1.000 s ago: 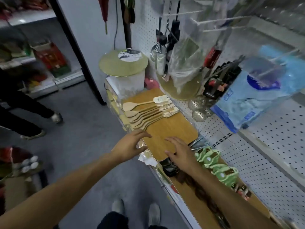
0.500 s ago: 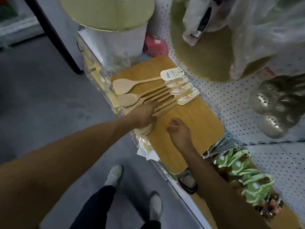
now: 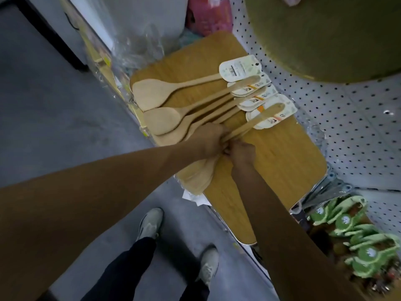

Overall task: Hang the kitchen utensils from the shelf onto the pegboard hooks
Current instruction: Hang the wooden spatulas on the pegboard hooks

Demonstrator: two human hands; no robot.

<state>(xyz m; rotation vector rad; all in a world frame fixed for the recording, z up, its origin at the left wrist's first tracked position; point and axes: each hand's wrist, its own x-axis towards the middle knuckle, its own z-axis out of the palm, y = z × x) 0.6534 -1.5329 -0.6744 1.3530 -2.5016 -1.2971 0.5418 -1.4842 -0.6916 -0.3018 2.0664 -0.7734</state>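
Several wooden spoons [image 3: 165,118] with white card labels [image 3: 238,69] on their handle ends lie fanned on a wooden board [image 3: 286,157] on the shelf. My left hand [image 3: 208,142] grips the handles of the nearest spoons [image 3: 256,121] about mid-length. My right hand [image 3: 242,152] is curled against the same handles, right beside the left hand. The bowls of the gripped spoons [image 3: 199,177] stick out below my hands over the board's front edge. The white pegboard [image 3: 338,109] rises behind the board; no hook of it shows.
A large round olive-green disc [image 3: 325,33] hangs over the pegboard at top right. Green-labelled items [image 3: 364,250] lie on the shelf at the right. A pink packet [image 3: 208,16] and clear plastic wrap [image 3: 138,46] sit behind the board. My feet [image 3: 149,222] stand on grey floor.
The camera dropped closer to the shelf. My left hand closed round the nearest spoon handles, and my right hand moved left to meet it at those handles.
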